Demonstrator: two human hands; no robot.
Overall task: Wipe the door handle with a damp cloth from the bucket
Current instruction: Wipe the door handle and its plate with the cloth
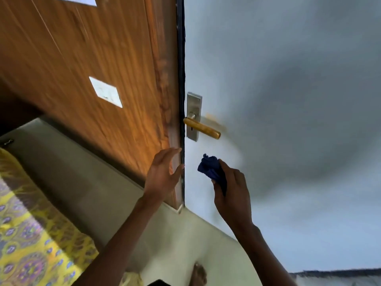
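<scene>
Door handle [203, 128]: smooth amber lever on brushed-metal backplate [193, 116], at edge of pale blue door [268, 79]. Below it, right hand [231, 188] fingers clamped on crumpled dark blue cloth [210, 167]. Left hand [162, 172] fingers spread, near wood-grain panel [92, 58].

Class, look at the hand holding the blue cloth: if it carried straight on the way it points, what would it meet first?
Probably the door handle: the right hand, clutching the blue cloth, points up toward it with nothing between. Depth is unclear, so it might touch the pale door first.
</scene>
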